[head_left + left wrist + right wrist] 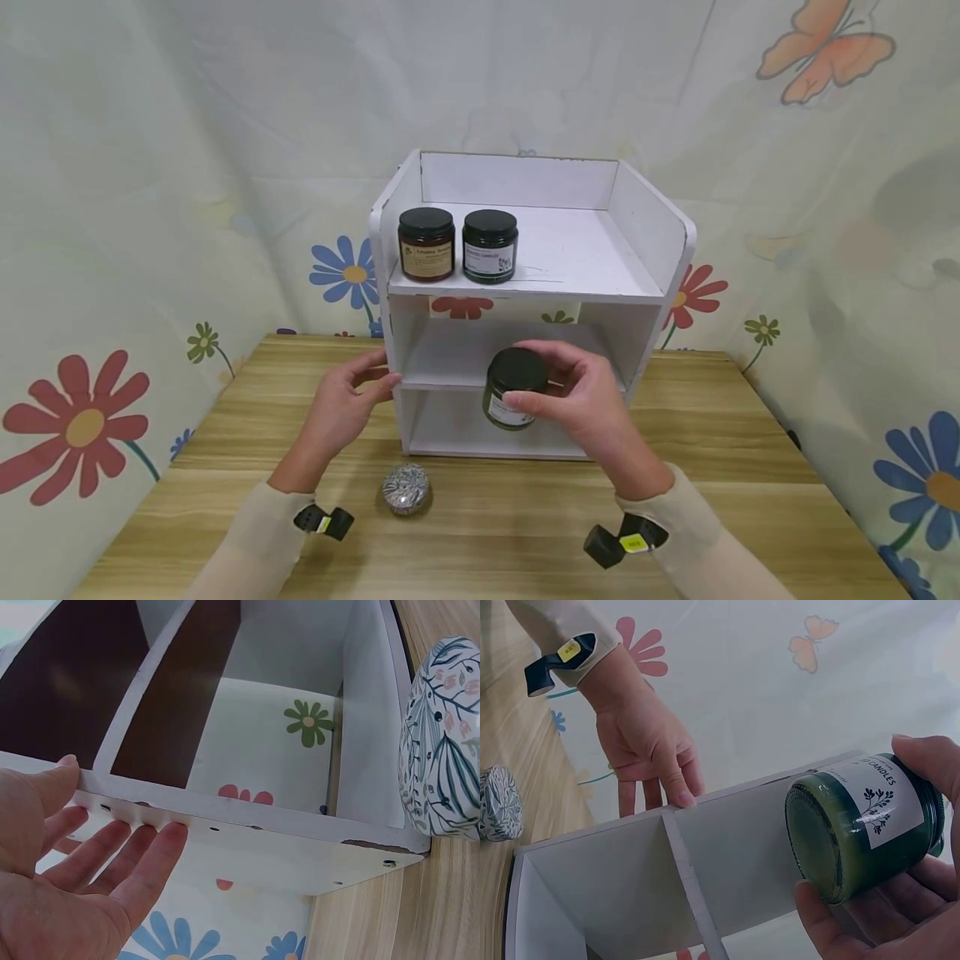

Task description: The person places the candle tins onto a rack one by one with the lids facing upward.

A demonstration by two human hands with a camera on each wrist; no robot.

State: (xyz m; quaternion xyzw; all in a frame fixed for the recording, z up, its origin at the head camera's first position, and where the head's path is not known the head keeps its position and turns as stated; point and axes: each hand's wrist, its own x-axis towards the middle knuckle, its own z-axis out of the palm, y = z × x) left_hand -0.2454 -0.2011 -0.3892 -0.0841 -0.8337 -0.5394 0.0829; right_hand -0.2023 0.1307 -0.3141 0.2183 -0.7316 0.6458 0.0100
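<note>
Pale sleeves (708, 542), two; each cuff bears a black wrist camera (603, 546).
Right hand (588, 408): thumb and fingers round a green candle jar (512, 379), dark lid uppermost, held in the air before the middle board (442, 358).
Left hand (341, 408): fingers a little apart, nothing held; thumb on the front edge, fingertips against the outer side of the white shelf (648, 233).
Hazards, as judged: smooth glass could slip if the grip loosens, dropping onto board or table (750, 467); the jar's base could knock the board's edge if moved inward too low; a hard push from the left hand could shift the shelf and unsettle the jars on top.
Also present: tan-labelled jar (427, 244) and white-labelled jar (490, 247), side by side near the top's front edge, no lip visible there; flowered cloth (187, 125), behind.
Obstructions: the board's front edge; the top, limiting headroom; patterned tin (406, 488), on the table near the shelf's front left corner, likely to be nudged by a low forearm.
</note>
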